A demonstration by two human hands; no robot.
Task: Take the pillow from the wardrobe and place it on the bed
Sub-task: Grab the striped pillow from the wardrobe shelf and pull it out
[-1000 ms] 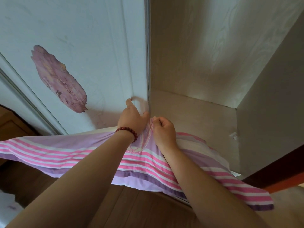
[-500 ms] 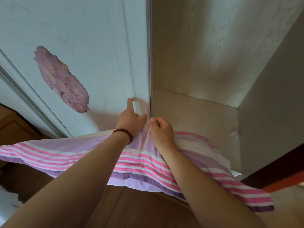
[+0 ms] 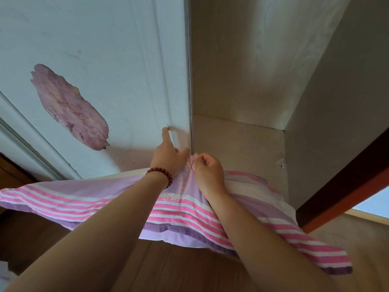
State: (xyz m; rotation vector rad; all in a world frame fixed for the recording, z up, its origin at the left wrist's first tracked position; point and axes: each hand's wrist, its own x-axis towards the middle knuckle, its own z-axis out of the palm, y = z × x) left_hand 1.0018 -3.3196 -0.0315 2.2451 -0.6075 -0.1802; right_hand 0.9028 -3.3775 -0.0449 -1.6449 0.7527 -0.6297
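Note:
A pillow (image 3: 75, 199) in a pink, white and purple striped case lies across the front edge of a high wardrobe shelf (image 3: 237, 144), partly hanging out toward me. My left hand (image 3: 168, 161), with a dark red bead bracelet on its wrist, pinches the pillow's far edge while its index finger points up against the white door. My right hand (image 3: 207, 171) is closed into a fist on the same fabric edge, right beside the left. Both forearms reach up over the pillow and hide its middle.
A white wardrobe door (image 3: 105, 60) with a purple flower sticker (image 3: 69, 108) stands on the left. The open compartment has pale wood-grain walls (image 3: 252, 60). A dark red-brown frame (image 3: 345, 180) runs diagonally at the right. Wood panels lie below the pillow.
My left index finger has stretched out upward along the door. Both hands have shifted slightly up with the pillow's edge still held.

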